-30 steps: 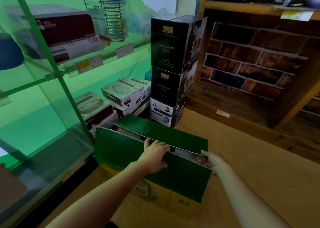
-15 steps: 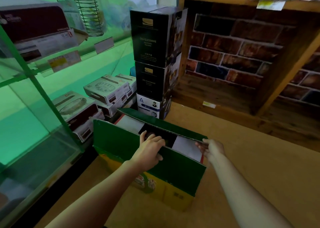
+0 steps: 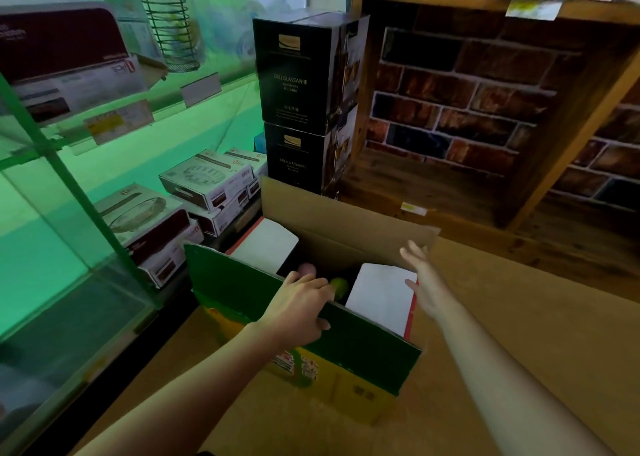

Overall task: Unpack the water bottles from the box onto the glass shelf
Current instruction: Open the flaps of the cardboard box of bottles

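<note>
My left hand point(image 3: 300, 308) curls its grip over the top edge of the near green flap point(image 3: 363, 338) of the box point(image 3: 346, 383), thumb on the outside. My right hand point(image 3: 424, 282) hovers with its grip spread, fingers straight, over the right white inner flap point(image 3: 379, 294) and just short of the raised brown far flap point(image 3: 343, 220). In the dark opening between the white flaps, a pinkish cap point(image 3: 307, 268) and a green cap point(image 3: 339, 286) show. The box stands on the wooden floor point(image 3: 519, 334), beside the glass shelf point(image 3: 69, 317) at the left.
</note>
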